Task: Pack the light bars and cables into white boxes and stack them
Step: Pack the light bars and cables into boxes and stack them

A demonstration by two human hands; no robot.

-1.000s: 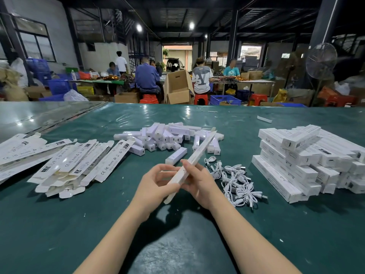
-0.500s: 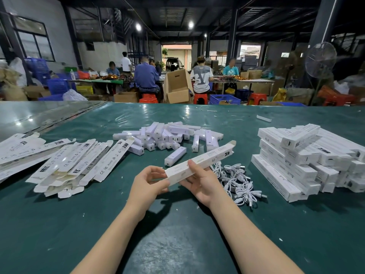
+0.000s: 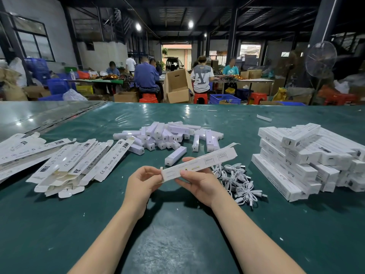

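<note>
A long white box [image 3: 205, 162] hangs above the green table [image 3: 177, 244], slanting up to the right with its far flap open. My right hand [image 3: 199, 183] grips its middle from below. My left hand [image 3: 143, 181] pinches the near end flap. A single light bar [image 3: 175, 155] lies just behind the box. More light bars [image 3: 167, 135] are heaped at the centre back. Coiled white cables [image 3: 239, 181] lie right of my right hand. Packed white boxes [image 3: 308, 157] are stacked at the right.
Flat unfolded box blanks [image 3: 75, 165] are piled at the left, with more at the far left edge [image 3: 17, 153]. Beyond the table, several people sit at benches among cardboard cartons [image 3: 176, 88], blue crates and red stools. A standing fan [image 3: 321, 59] is at the right.
The box has swung from steeply tilted to nearly level, pointing right. My left hand has slid to its near end and now pinches the flap there.
</note>
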